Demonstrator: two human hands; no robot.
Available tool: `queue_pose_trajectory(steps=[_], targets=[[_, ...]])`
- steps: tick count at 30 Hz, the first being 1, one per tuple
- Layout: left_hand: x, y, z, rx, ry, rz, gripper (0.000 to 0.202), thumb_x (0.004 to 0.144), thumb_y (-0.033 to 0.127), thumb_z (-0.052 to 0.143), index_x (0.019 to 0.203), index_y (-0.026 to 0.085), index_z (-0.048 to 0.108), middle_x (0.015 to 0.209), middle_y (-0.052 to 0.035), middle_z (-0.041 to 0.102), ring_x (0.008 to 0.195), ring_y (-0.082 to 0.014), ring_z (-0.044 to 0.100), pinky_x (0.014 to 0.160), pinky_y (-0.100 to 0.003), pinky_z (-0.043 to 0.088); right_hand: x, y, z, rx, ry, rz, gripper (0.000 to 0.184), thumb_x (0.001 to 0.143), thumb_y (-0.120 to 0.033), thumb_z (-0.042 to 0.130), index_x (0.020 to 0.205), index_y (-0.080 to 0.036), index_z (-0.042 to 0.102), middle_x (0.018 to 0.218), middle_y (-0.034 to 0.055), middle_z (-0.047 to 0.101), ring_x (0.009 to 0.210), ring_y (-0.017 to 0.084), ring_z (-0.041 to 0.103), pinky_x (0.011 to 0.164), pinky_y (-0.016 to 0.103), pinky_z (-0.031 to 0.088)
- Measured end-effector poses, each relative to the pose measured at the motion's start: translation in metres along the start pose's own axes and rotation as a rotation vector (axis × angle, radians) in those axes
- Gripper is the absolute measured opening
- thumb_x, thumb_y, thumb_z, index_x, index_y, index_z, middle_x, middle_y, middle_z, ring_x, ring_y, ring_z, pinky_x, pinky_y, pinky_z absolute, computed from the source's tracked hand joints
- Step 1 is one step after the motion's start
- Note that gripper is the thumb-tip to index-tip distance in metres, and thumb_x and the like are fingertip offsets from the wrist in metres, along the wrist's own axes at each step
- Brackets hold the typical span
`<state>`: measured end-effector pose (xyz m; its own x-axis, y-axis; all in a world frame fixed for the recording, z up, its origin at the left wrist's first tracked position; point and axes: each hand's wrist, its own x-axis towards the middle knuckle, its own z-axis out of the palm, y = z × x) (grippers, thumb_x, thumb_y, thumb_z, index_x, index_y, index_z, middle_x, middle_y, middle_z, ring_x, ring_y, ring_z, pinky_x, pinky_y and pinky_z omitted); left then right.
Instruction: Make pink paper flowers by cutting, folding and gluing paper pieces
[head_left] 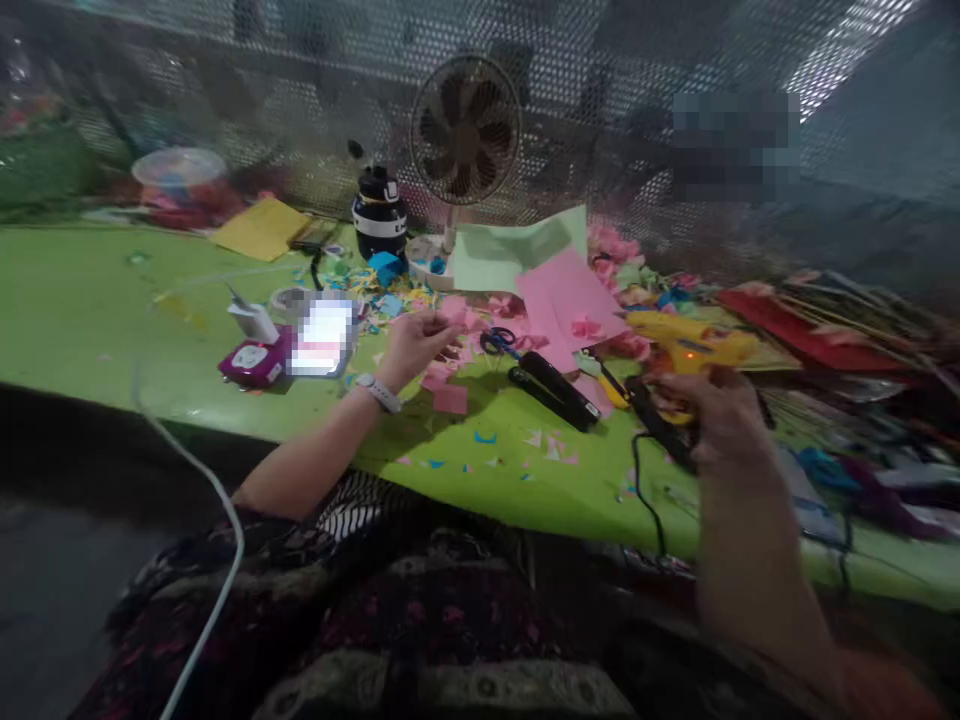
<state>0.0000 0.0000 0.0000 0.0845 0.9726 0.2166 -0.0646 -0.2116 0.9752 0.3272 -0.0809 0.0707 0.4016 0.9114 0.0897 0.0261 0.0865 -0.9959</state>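
My right hand (724,410) is wrapped around the handle of a yellow glue gun (686,340), whose small orange light is lit. The gun's nozzle points left, above the table's right part. My left hand (420,345), with a white band at the wrist, is among small pink paper pieces (450,398). Its fingers are bent together, and what they hold, if anything, is too small to make out. Just right of it lie scissors with blue handles (496,342) and a black stapler (559,390). Pink paper sheets (566,300) lie behind these.
A lit phone (322,335) and a purple power socket block (255,362) are on the left. Behind stand a dark bottle (379,220) and a fan (466,130). Paper scraps litter the green table (172,290). A white cable (217,490) hangs over its front edge.
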Motion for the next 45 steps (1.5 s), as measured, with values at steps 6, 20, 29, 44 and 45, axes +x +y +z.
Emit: queue_pose_trajectory(steps=[6, 20, 29, 44, 45], targets=[[-0.002, -0.001, 0.000, 0.057, 0.021, 0.059, 0.038, 0.076, 0.048, 0.080, 0.075, 0.016, 0.060, 0.066, -0.0040, 0.071, 0.055, -0.0130, 0.070, 0.047, -0.019, 0.055, -0.019, 0.006, 0.080, -0.026, -0.379, 0.007, 0.033, 0.057, -0.033, 0.085, 0.079, -0.019, 0.065, 0.064, -0.0027, 0.060, 0.049, 0.007, 0.045, 0.042, 0.022, 0.032], [-0.003, -0.008, 0.002, 0.157, 0.043, 0.259, 0.021, 0.084, 0.033, 0.071, 0.075, 0.018, 0.061, 0.067, -0.0023, 0.071, 0.062, -0.0116, 0.069, 0.057, -0.023, 0.056, -0.036, 0.031, 0.126, -0.155, -0.648, -0.113, 0.045, 0.071, -0.056, 0.083, 0.089, -0.020, 0.065, 0.070, 0.0006, 0.059, 0.059, 0.013, 0.053, 0.048, 0.027, 0.049], [-0.006, -0.008, 0.002, 0.189, 0.030, 0.378, 0.029, 0.087, 0.042, 0.072, 0.078, 0.016, 0.064, 0.070, -0.0036, 0.071, 0.062, -0.0118, 0.068, 0.060, -0.024, 0.056, -0.034, 0.043, 0.125, -0.165, -0.606, -0.132, 0.043, 0.073, -0.052, 0.082, 0.099, -0.021, 0.069, 0.080, 0.0030, 0.066, 0.064, 0.013, 0.057, 0.052, 0.026, 0.052], [-0.005, -0.014, 0.000, 0.299, 0.044, 0.447, 0.025, 0.088, 0.041, 0.072, 0.080, 0.018, 0.065, 0.073, -0.0038, 0.069, 0.066, -0.0126, 0.064, 0.059, -0.026, 0.053, -0.033, 0.042, 0.124, -0.202, -0.598, -0.141, 0.051, 0.074, -0.055, 0.081, 0.108, -0.018, 0.071, 0.082, 0.0046, 0.066, 0.066, 0.014, 0.057, 0.050, 0.026, 0.050], [-0.005, -0.013, 0.000, 0.307, 0.045, 0.450, 0.025, 0.088, 0.040, 0.072, 0.080, 0.018, 0.066, 0.072, -0.0036, 0.068, 0.066, -0.0126, 0.064, 0.059, -0.026, 0.052, -0.033, 0.041, 0.124, -0.206, -0.602, -0.149, 0.050, 0.074, -0.054, 0.081, 0.107, -0.018, 0.070, 0.083, 0.0049, 0.065, 0.067, 0.015, 0.057, 0.050, 0.027, 0.051]])
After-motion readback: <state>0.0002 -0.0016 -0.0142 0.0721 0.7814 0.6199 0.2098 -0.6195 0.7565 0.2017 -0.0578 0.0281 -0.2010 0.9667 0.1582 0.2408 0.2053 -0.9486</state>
